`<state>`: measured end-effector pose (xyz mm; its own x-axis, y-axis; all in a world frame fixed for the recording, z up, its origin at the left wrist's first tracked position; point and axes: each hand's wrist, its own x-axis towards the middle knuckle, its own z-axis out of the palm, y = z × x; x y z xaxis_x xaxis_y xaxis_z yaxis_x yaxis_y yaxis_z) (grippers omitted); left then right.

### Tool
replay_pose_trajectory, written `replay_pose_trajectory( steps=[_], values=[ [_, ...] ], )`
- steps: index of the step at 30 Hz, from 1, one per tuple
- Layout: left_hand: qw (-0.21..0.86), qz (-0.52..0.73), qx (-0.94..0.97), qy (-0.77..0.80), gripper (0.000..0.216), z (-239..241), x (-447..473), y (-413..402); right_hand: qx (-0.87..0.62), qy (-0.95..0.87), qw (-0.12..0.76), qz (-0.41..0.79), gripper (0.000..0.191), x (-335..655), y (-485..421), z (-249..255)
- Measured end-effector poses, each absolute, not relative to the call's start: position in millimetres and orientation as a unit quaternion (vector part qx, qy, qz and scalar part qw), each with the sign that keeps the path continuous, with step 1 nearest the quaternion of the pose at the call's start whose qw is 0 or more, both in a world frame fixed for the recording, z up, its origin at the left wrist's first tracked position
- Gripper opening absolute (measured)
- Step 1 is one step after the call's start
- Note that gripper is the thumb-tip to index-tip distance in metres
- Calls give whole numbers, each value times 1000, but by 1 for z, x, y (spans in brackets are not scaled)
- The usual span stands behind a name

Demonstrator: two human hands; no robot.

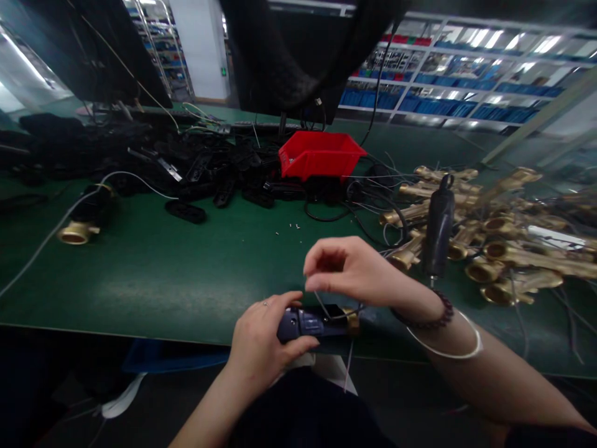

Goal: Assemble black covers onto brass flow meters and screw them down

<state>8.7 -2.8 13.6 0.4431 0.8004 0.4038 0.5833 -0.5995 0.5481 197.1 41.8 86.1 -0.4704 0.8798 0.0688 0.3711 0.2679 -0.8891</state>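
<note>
L hand (261, 326) gripping blue housing (311, 324), R hand (347, 270) just over it.
Via head cam I've got the housing at the near edge of the green bench (186, 267), brass end (353, 322) to the R; L thumb & fingers clamp its L end. R thumb & fingers curl in at the tip of a grey wire (321, 304); can't tell if they're pinching it. Small metal bits (297, 226) & red bin (321, 160) sit beyond; brass fittings (517, 252) & black tool (439, 227) off R.

Tabletop (186, 267) open leftward — brass fittings (527, 255) crowd right.
</note>
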Motion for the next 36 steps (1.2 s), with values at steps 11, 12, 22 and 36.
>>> replay_pose_trajectory(
  steps=[11,12,22,36],
  values=[
    [180,275,794,512,46,1,2,-2,-430,-861,103,253,20,165,24,78],
    [178,277,792,513,44,-1,1,-1,-435,-859,103,250,21,165,24,77],
    [168,296,811,476,50,-1,-1,1,-443,-814,277,251,27,196,19,80],
    [152,296,845,419,35,15,5,-1,-829,-392,400,17,48,395,51,40]
  ],
)
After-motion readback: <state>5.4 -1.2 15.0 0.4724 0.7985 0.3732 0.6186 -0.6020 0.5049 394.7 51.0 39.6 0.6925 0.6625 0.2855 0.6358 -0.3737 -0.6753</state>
